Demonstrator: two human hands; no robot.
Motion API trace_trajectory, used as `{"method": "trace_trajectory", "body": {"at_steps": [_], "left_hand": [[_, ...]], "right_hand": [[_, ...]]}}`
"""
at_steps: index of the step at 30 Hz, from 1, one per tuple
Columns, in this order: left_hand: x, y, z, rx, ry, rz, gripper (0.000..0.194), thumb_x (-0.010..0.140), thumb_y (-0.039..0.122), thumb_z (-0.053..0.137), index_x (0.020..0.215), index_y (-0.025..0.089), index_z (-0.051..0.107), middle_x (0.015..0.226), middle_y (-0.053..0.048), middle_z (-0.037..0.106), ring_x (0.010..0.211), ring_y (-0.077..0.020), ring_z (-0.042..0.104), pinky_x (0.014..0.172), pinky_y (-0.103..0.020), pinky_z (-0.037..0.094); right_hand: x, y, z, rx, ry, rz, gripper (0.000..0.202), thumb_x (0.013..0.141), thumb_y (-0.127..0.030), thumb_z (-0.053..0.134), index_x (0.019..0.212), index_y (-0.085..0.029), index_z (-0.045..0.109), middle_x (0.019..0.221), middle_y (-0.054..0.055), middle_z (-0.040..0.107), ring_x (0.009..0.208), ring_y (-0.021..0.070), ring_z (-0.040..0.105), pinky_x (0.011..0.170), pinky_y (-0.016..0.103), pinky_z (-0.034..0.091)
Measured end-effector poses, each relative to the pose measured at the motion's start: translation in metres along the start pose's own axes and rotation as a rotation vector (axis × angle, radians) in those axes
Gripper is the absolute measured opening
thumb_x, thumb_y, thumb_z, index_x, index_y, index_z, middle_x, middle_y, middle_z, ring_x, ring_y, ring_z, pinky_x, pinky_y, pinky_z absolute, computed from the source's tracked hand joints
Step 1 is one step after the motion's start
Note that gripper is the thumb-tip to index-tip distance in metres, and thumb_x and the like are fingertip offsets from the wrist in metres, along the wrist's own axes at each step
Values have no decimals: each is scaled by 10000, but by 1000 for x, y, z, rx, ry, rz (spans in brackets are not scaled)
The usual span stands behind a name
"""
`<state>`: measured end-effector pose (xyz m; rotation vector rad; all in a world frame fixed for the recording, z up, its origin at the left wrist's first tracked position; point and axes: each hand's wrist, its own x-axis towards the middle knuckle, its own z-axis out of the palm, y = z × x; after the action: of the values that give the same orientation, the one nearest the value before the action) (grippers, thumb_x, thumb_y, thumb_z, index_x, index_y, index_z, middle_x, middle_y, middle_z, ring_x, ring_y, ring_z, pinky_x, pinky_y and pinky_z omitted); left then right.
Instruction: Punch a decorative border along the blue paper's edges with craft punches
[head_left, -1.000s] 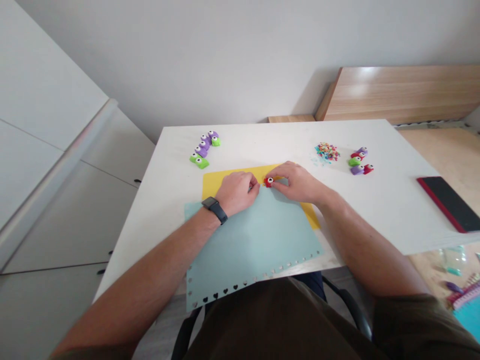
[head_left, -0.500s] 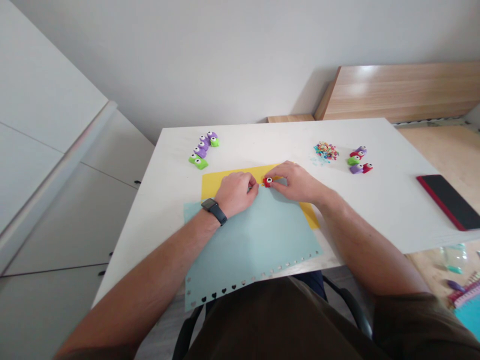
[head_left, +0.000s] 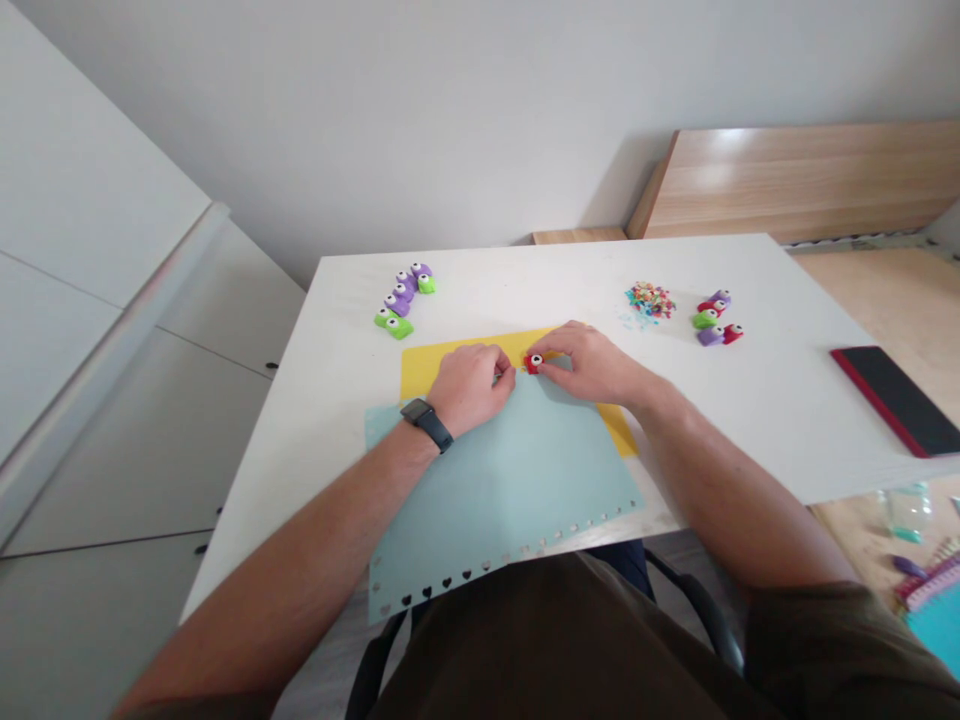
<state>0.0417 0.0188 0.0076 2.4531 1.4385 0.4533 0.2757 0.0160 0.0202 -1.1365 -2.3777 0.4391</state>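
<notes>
Between the thumb and fingers of my right hand [head_left: 589, 362] is a small red figure with a googly eye [head_left: 533, 364]. Close to its left side, my left hand [head_left: 471, 385] is closed in a pinch; whatever its fingertips hold is too small to make out. Both hands are over a light blue sheet [head_left: 502, 470] with heart-shaped holes along its edge. Under that lies a yellow sheet [head_left: 420, 370], showing at the back and right.
A row of purple and green eyed figures [head_left: 401, 292] stands at the back left of the white table [head_left: 315, 380]. Toward the right are a heap of colourful small beads [head_left: 651, 300], more eyed figures [head_left: 709, 320] and a dark red-edged tablet-like object [head_left: 896, 400].
Both hands keep nearly the same pose, with the red figure still in my right hand. The whole view has shifted very slightly.
</notes>
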Motion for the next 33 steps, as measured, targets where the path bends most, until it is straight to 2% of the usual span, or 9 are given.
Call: {"method": "trace_trajectory", "body": {"at_steps": [33], "left_hand": [[-1, -3, 5, 7, 32, 18, 193, 976, 328, 583, 896, 211, 714, 938, -49, 788, 900, -265, 716, 801, -393, 516]], "right_hand": [[1, 1, 2, 4, -7, 6, 210, 969, -207, 662, 1118, -217, 809, 1127, 65, 831, 1080, 249, 738, 1045, 434, 494]]}}
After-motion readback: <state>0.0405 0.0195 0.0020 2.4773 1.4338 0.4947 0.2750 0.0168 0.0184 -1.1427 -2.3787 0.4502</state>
